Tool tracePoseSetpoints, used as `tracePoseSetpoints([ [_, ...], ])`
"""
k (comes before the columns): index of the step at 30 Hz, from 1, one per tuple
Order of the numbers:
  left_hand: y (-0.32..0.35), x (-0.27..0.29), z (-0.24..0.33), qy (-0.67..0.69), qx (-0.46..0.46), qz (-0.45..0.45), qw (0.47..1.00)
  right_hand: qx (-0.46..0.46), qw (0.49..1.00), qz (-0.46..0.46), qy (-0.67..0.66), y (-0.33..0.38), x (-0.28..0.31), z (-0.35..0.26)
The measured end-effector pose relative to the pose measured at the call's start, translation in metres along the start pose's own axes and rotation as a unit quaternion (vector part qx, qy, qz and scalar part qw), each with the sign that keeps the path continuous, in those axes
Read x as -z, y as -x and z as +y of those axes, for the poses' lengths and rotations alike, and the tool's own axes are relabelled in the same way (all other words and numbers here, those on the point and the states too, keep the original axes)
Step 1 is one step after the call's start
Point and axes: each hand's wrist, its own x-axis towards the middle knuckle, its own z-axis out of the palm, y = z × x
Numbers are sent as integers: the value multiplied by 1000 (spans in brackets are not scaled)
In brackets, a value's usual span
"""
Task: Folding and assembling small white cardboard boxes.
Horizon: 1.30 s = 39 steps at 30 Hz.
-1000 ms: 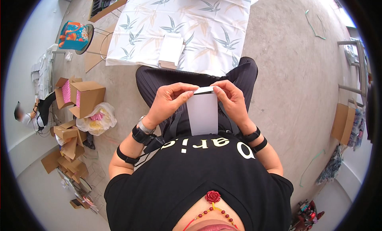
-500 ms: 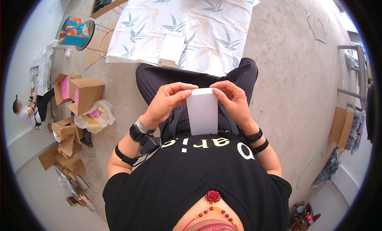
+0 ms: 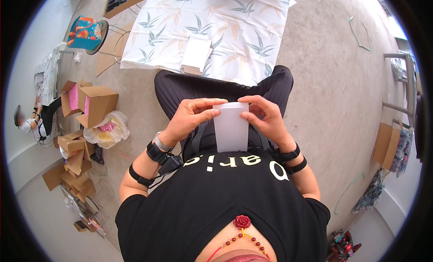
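A plain white narrow carton point(image 3: 231, 131) stands upright against my lap, close to my shirt. At its top left corner my left hand point(image 3: 195, 117) pinches it, thumb on the face and fingertips along the top edge. On the opposite corner my right hand point(image 3: 267, 117) has its index fingertip on the top edge and its thumb by the side edge. Both hands are closed on the carton. Its far side is hidden. Beyond my knees, a stack of flat white cartons point(image 3: 196, 52) lies at the near edge of the table.
The table point(image 3: 176, 18) has a leaf-patterned cloth. At left are an open cardboard box with pink contents point(image 3: 97, 104), a clear plastic bag point(image 3: 108, 131), a stool with a colourful bag point(image 3: 85, 33), and another person point(image 3: 34, 120). A metal rack point(image 3: 399, 111) stands at right.
The carton's top has dipped slightly, and its upper edge looks more curved. My right index finger has moved inward along that edge, while the left fingertips have slid slightly right.
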Motion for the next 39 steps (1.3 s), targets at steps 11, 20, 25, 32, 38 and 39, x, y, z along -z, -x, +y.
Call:
tracePoseSetpoints([
  [11, -1, 0, -15, -58, -67, 7, 996, -4, 999, -32, -11, 7, -1, 4],
  [20, -2, 0, -18, -67, -95, 12, 993, 16, 1000, -22, 5, 6, -2, 5],
  [25, -3, -4, -15, -61, -107, 14, 992, 5, 1000, -20, -6, 7, -2, 4],
  [32, 0, -8, -18, -78, -79, 19, 994, -22, 1000, -11, 2, 8, -2, 5],
  [38, 0, -6, -18, -69, -75, 12, 995, -11, 1000, -15, 11, 8, -2, 9],
  [39, 0, -6, -19, -61, -76, 12, 995, -10, 1000, -16, 14, 8, -2, 8],
])
